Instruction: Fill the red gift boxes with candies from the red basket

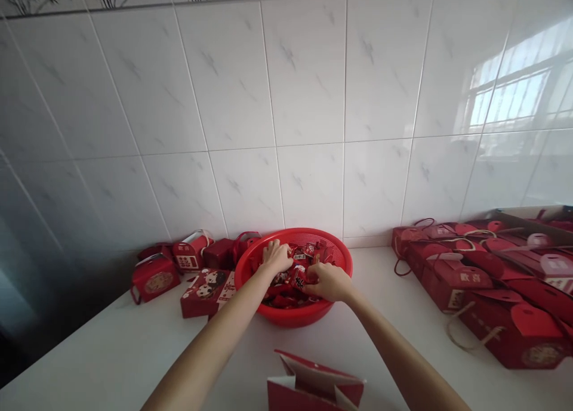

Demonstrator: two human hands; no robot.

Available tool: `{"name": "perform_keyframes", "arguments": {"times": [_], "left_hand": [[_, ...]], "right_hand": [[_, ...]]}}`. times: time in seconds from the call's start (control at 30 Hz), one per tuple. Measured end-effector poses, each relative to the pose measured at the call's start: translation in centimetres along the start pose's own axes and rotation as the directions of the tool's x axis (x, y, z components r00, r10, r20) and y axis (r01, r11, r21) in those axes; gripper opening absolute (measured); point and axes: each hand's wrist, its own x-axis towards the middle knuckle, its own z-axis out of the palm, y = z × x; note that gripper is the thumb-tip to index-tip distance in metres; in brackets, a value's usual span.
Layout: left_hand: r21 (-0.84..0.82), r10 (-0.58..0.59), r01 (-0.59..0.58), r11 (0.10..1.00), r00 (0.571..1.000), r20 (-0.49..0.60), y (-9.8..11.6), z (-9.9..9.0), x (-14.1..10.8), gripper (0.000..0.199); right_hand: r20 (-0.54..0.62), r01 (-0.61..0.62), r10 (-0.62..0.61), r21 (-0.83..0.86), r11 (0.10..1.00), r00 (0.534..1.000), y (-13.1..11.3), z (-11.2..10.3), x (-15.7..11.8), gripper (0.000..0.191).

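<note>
A red plastic colander [293, 321] on the white tabletop holds many small red wrapped candies [299, 276]. Both my hands reach into it. Toward its left side, my left hand [277, 257] has its fingers curled down among the wrappers; what they grip, if anything, is hidden. On the right side, my right hand [330, 281] bends its fingers in a pinch beside a red wrapper with dark lettering, and its fingertips are partly covered. Closer to me, between my forearms, stands a red paper gift box [313, 393] with its top flaps open, cut off by the lower picture edge.
Several red gift boxes, one a handled box [156, 278] and one a flat printed box [202, 293], stand left of the colander. Many closed red boxes with cord handles [514, 327] fill the right side. A white tiled wall [308, 101] rises behind the table.
</note>
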Motion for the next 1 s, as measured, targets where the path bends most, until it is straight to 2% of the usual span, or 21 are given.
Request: {"name": "perform_keyframes", "arguments": {"times": [0.1, 0.2, 0.4, 0.53, 0.73, 1.0], "left_hand": [[0.072, 0.034, -0.041, 0.997, 0.995, 0.097, 0.37, 0.31, -0.12, 0.046], [0.127, 0.041, -0.06, 0.99, 0.989, 0.141, 0.63, 0.58, 0.0, 0.047], [0.235, 0.039, -0.06, 0.97, 0.995, 0.092, 0.82, 0.7, 0.03, 0.034], [0.27, 0.031, -0.048, 0.962, 0.997, 0.066, 0.83, 0.66, -0.16, 0.033], [0.273, 0.024, -0.039, 0.961, 0.998, 0.056, 0.76, 0.57, -0.28, 0.043], [0.216, 0.038, -0.043, 0.975, 0.999, 0.029, 0.43, 0.84, -0.13, 0.027]], "right_hand": [[0.014, -0.004, 0.005, -0.018, 1.0, 1.0, 0.06, 0.03, 0.06, 0.016], [0.025, 0.004, -0.003, -0.025, 1.0, 1.0, 0.14, 0.02, 0.09, 0.014], [0.03, 0.005, -0.004, -0.038, 0.999, 1.0, 0.08, 0.02, 0.13, 0.014], [0.023, -0.001, 0.002, -0.053, 0.999, 1.0, 0.01, 0.11, 0.14, 0.016], [0.0, 0.008, -0.008, -0.059, 0.998, 1.0, 0.01, 0.25, 0.21, 0.02], [-0.027, 0.008, -0.01, -0.072, 0.997, 1.0, -0.2, 0.18, -0.03, 0.022]]}}
